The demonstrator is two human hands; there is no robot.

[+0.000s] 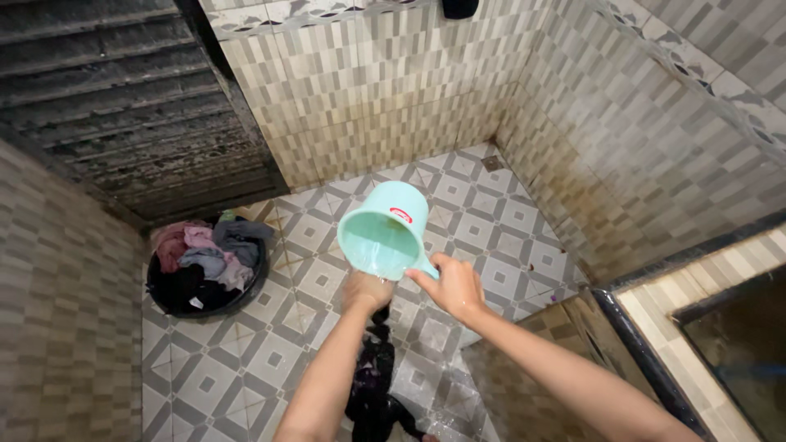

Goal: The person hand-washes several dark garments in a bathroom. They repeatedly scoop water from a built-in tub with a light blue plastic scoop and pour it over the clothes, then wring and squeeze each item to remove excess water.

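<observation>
My right hand (pixel 455 286) grips the handle of a mint-green plastic jug (pixel 385 232), tipped so its open mouth faces me. Just left of it, my left hand (pixel 366 291) is closed around the top of a wet black garment (pixel 373 376), which hangs down to the wet tiled floor. The jug's rim sits right above my left hand.
A black round basin (pixel 162 293) full of mixed clothes stands at the left on the patterned tile floor (pixel 246 360). Tiled walls close in at the back and right. A dark corrugated door (pixel 123 98) is upper left. A tiled tank edge (pixel 655 344) runs along the lower right.
</observation>
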